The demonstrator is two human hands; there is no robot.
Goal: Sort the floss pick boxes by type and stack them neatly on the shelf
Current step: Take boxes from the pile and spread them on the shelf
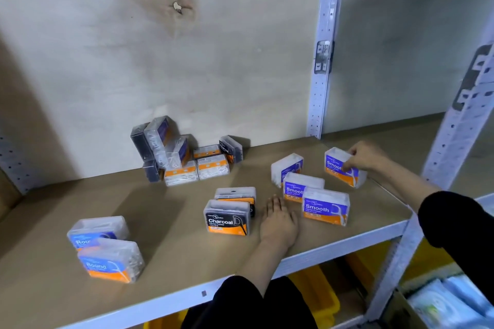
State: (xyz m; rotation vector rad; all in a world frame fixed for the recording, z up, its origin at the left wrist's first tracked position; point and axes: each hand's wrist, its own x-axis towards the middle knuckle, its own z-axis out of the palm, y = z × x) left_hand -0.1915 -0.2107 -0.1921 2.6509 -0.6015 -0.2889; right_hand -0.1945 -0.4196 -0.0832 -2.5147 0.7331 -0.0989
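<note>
Floss pick boxes are spread over the brown shelf board (173, 222). My right hand (366, 156) grips a purple Smooth box (344, 168) standing at the far right. Three more Smooth boxes (324, 207) stand close together just left of it. My left hand (279, 219) rests flat on the board between them and two black Charcoal boxes (227, 218). Two blue Round boxes (109, 259) stand at the front left. A jumbled pile of mixed boxes (184, 153) leans against the back wall.
Grey perforated steel uprights (322, 61) frame the bay on the right, with another upright (454, 136) nearer me. Yellow bins (320, 299) and packaged goods (449, 304) sit on the level below. The plywood back wall (160, 61) closes the shelf.
</note>
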